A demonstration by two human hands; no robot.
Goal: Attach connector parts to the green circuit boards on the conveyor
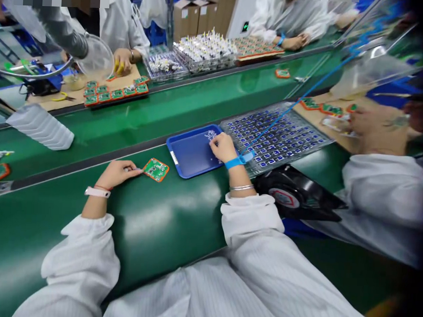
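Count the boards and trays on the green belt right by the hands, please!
Green circuit board: 1
Blue tray: 1
Clear tray of small blue parts: 1
Total: 3

The sliver (134, 169) pinched in our left hand (116, 174) is too small for us to identify, as are the specks (210, 135) in the blue tray (194, 155) at 12 o'clock; the co-worker's sleeve (380, 196) at 3 o'clock blurs off-frame.
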